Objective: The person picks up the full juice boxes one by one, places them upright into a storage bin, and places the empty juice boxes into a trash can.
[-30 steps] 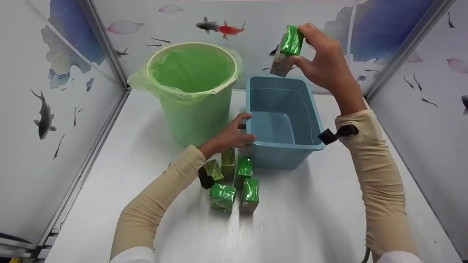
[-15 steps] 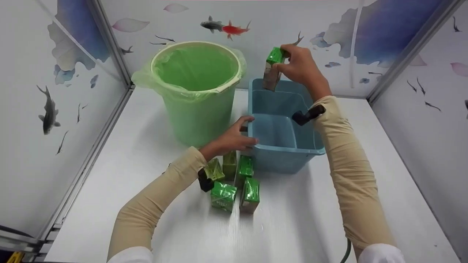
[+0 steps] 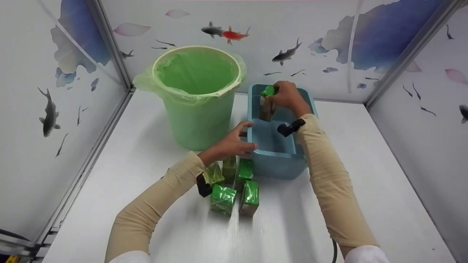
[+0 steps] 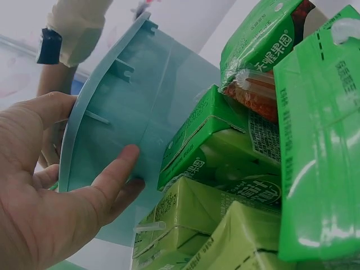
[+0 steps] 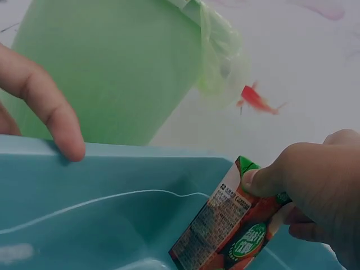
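My right hand (image 3: 287, 95) pinches a juice box (image 3: 267, 107) near its green top and holds it upright inside the far left part of the blue plastic tub (image 3: 278, 153). In the right wrist view the juice box (image 5: 216, 225) shows a brown-red printed side and tilts. My left hand (image 3: 234, 142) grips the tub's left rim, fingers on both sides of the wall in the left wrist view. Just below that hand stand several drink cartons, among them a bright green carton (image 3: 249, 195) and a yellow-green carton (image 3: 229, 168), partly hidden by the left hand and wrist.
A tall green bin (image 3: 199, 120) lined with a thin green bag stands left of the tub, close to it. White panels with painted fish enclose the white table (image 3: 278, 233) at the back and sides. A dark camera (image 3: 290, 128) sits on the right wrist.
My right hand has come down and left from above the tub, bringing the juice box below its rim. The left hand keeps its hold on the rim, and the standing cartons stay put.
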Tool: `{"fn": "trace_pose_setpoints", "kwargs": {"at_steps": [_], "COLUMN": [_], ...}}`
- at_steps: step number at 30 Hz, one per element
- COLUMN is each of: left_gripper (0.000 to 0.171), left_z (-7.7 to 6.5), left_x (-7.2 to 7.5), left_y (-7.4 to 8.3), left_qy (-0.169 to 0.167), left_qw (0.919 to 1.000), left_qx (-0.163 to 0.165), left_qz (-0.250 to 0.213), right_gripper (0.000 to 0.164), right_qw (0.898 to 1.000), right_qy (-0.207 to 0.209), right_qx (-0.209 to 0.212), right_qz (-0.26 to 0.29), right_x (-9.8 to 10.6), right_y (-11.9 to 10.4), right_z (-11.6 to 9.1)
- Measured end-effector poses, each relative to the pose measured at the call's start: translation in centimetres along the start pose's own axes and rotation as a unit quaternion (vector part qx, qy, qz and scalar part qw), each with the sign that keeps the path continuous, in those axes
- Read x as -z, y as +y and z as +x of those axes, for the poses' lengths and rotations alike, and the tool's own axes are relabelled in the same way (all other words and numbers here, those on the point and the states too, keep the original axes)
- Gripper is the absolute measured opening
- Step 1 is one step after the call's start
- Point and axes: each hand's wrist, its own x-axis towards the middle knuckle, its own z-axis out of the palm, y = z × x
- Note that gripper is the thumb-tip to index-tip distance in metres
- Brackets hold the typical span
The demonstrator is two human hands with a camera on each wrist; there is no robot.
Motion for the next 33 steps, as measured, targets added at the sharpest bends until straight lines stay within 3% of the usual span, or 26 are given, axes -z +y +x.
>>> {"fn": "trace_pose_setpoints", "kwargs": {"at_steps": [5,9,13,18,27,29,33], "left_gripper": [0.078,0.079,0.08,0.082,0.082,0.081,0.079], "left_z": [-0.2,-0.1,-0.1,0.0,0.0,0.0,0.1], "left_x": [0.3,0.4,0.3,0.0,-0.4,-0.4,-0.2], "left_y": [-0.2,-0.2,-0.4,-0.5,-0.5,-0.4,-0.4], "left_qy": [0.002,0.002,0.003,0.006,0.013,0.017,0.014], "left_qw": [1.0,0.9999,1.0,1.0,0.9998,0.9998,0.9999], "left_qx": [-0.002,-0.003,0.0,-0.005,-0.01,-0.011,-0.01], "left_qz": [-0.007,-0.01,-0.008,-0.003,-0.006,-0.004,-0.004], "right_gripper": [0.017,0.029,0.028,0.031,0.011,0.007,0.018], "right_qw": [0.999,0.994,0.985,0.976,0.967,0.969,0.978], "right_qy": [0.024,0.077,0.117,0.151,0.164,0.149,0.1], "right_qx": [-0.041,-0.077,-0.121,-0.137,-0.159,-0.158,-0.15], "right_qz": [0.022,0.024,0.046,0.078,0.117,0.117,0.101], "right_x": [-1.9,-3.2,-4.7,-6.1,-7.8,-7.9,-7.5], "right_y": [0.3,0.6,0.8,1.6,1.6,1.5,1.6], "right_z": [0.2,0.1,-0.3,-0.4,0.0,0.1,0.1]}}
